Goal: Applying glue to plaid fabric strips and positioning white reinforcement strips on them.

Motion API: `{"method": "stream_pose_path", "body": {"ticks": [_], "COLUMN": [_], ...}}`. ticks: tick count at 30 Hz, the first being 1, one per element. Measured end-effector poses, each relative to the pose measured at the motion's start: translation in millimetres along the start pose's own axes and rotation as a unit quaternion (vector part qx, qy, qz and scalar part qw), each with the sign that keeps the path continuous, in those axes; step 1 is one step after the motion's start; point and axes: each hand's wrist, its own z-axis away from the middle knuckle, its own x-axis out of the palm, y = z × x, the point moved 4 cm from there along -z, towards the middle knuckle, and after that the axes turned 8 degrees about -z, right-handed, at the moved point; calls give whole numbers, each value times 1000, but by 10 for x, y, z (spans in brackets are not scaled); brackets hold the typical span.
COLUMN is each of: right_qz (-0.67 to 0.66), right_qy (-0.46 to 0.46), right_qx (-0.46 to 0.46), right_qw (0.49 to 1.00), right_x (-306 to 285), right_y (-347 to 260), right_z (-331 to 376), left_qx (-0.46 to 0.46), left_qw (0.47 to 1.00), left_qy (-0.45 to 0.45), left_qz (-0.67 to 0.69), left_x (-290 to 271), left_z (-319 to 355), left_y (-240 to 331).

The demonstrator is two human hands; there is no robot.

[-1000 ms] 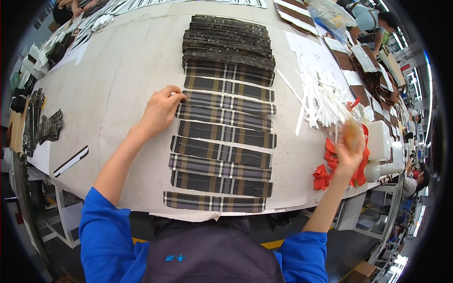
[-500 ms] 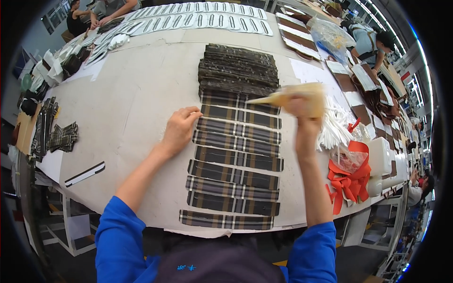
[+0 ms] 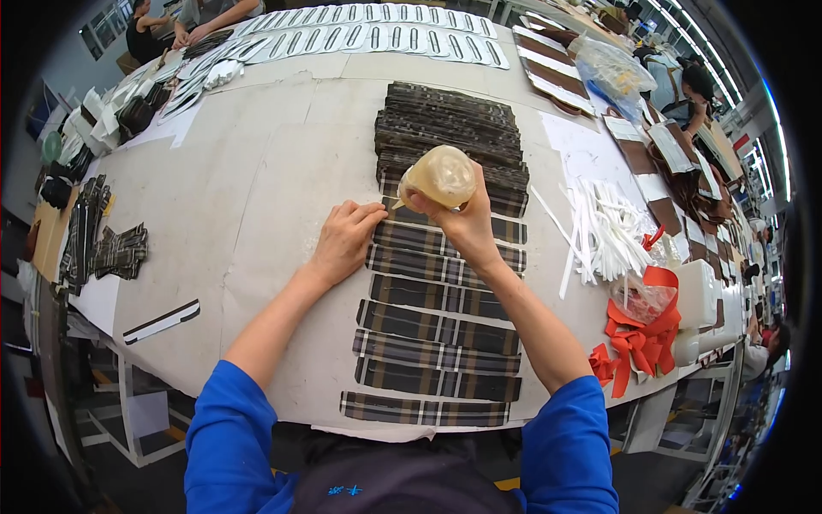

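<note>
My right hand (image 3: 469,224) grips a translucent squeeze bottle (image 3: 442,175) with yellowish contents, tipped so its narrow nozzle points down at the left end of a plaid fabric strip (image 3: 509,230). Close to that nozzle, the fingertips of my left hand (image 3: 345,242) press together on the strip's left edge. Several more plaid strips (image 3: 402,295) lie crosswise in a column running toward me, some overlapping. Beyond them rises a thick stack of plaid strips (image 3: 449,124). My right hand and the bottle hide part of the upper strips.
White strips (image 3: 604,227) lie in a heap at right, beside red ribbon-like material (image 3: 646,334) and a white container (image 3: 695,295). Plaid bundles (image 3: 86,231) and a black-and-white strip (image 3: 161,322) lie at left. Brown and white pieces (image 3: 552,73) line the far right; people work around the table.
My right hand has brought the bottle leftward from the strips' right end and tilted its nozzle down at the left end. My left hand stays at the strip's edge; the view has shifted slightly.
</note>
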Motion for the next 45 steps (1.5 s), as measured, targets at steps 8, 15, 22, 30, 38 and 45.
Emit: {"method": "stream_pose_path", "body": {"ticks": [8,15,22,30,38,45], "right_qz": [22,50,87,84,-74,-296], "right_qy": [38,104,145,197,418,259], "right_qx": [2,13,0,14,-80,-441], "right_qw": [999,993,986,977,902,807], "right_x": [-345,-902,-1412,-1821,-2818,-4846], "right_y": [-100,-225,-323,-395,-909,-3779], "right_z": [101,308,541,718,1258,3601], "left_qx": [0,-2,6,0,17,33], "left_qw": [1000,1000,999,999,999,999], "left_qy": [-6,-6,-10,-10,-1,7], "left_qz": [-6,-15,-39,-40,-38,-35], "left_x": [19,9,25,45,-14,60], "left_z": [10,3,6,-32,6,-1], "left_y": [22,34,45,77,93,110]}}
